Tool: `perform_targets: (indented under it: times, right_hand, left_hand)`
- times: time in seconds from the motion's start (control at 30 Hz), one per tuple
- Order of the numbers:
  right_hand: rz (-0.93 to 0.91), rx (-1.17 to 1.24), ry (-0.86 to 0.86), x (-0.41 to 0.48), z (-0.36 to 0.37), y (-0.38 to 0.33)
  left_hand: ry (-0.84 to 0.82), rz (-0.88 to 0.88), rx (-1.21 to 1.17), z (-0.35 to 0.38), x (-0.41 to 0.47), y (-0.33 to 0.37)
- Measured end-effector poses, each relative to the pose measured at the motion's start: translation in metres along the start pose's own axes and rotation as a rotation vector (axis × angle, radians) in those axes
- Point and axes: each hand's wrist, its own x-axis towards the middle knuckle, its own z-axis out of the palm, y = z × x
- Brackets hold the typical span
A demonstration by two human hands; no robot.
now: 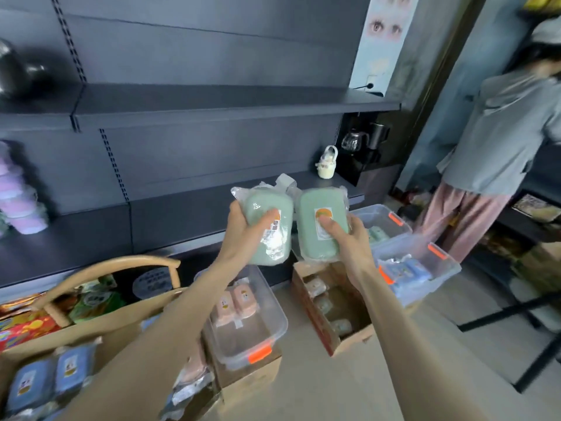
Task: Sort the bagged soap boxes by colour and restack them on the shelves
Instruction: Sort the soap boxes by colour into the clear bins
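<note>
My left hand (243,229) grips a green bagged soap box (267,223) with a white label, and my right hand (346,235) grips a second green bagged soap box (318,232) with an orange sticker. Both are held side by side, almost touching, in front of the dark lower shelf (182,220). Pink bagged soap boxes (236,302) lie in a clear tub (273,332) below. Blue ones (406,271) fill another clear tub (446,268) at the right, and more blue ones (45,378) lie at the lower left.
A cardboard box (315,317) on the floor holds more bagged boxes. Purple tubs (21,202) are stacked on the left of the shelf. A small white kettle ornament (326,165) stands at the shelf's right end. A person in grey (510,141) stands at the right.
</note>
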Motion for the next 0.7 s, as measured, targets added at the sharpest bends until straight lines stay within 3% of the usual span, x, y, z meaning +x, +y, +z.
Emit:
perform_targets:
  times: [0.4,0.7]
  right_hand:
    - [-0.098,0.006,-0.053,0.186,-0.107,-0.019]
    - [-0.118,-0.118,0.070,0.309,-0.236,-0.008]
  left_hand:
    - [-0.071,0.150,0.104,0.167,0.146,0.004]
    - [-0.143,0.157,0.105,0.334,0.238,-0.017]
